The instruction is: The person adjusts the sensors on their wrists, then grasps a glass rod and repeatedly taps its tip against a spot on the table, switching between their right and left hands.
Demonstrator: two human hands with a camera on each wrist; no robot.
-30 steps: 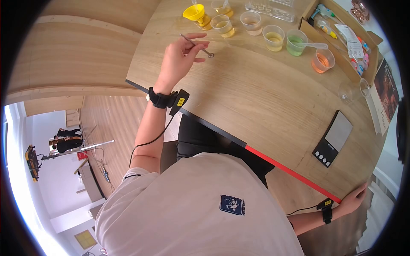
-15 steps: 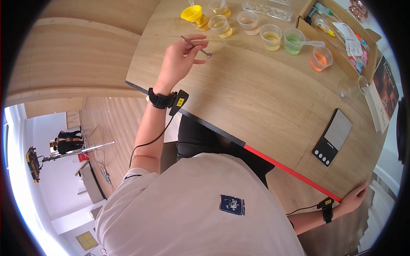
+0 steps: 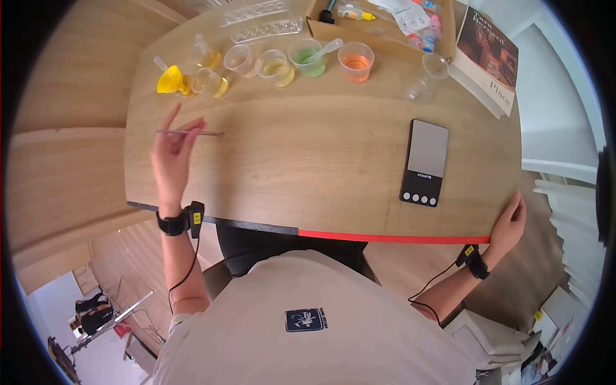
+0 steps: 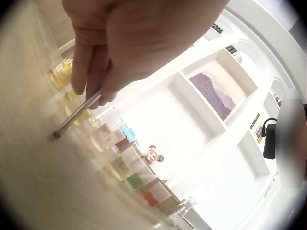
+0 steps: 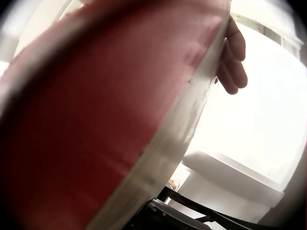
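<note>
While the left hand [image 3: 171, 162] pinches the thin metal rod [image 3: 210, 133] between thumb and fingers, this rod is above the wooden table [image 3: 301, 173]. Beyond the hand are the yellow funnel [image 3: 169, 80] and the clear cups [image 3: 277, 69] with coloured liquids. Farther right lies the black scale [image 3: 424, 163]; at the table's right corner rests the right hand [image 3: 507, 226], its fingers loosely bent.

tabletop [image 3: 301, 167]: smooth wood grain, low sheen
cups [image 3: 355, 62]: clear, glossy plastic
funnel [image 3: 170, 79]: yellow plastic, shiny
thin rod [image 3: 208, 133]: polished metal look
kitchen scale [image 3: 423, 163]: matt black casing, smooth grey plate
t-shirt [image 3: 256, 346]: soft, matt cloth
box [image 3: 385, 38]: dull brown cardboard
</note>
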